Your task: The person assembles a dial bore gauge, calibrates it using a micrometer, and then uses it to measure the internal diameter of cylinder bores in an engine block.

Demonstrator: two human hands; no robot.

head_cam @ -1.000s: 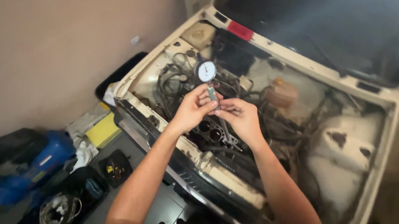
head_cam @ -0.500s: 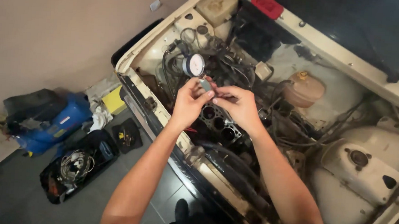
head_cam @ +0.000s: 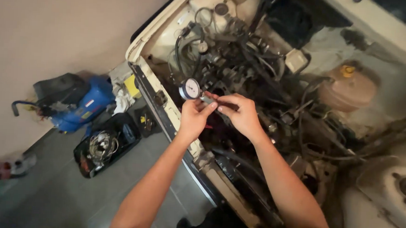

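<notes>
Grey floor tiles run beside an old cream car's open engine bay [head_cam: 281,62], with a blue compressor [head_cam: 79,101] and a black tool tray [head_cam: 105,145] against the wall. Over the front edge, the left hand [head_cam: 194,118] pinches a round white-faced dial gauge [head_cam: 190,88] while the right hand [head_cam: 240,114] grips its dark stem. Best done, I'd say, by bracing the dial steady and turning only the stem.

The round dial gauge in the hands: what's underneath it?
Below the gauge lie the car's front edge and dark engine parts. The left hand and right hand cover its stem and whatever sits beneath them.
</notes>
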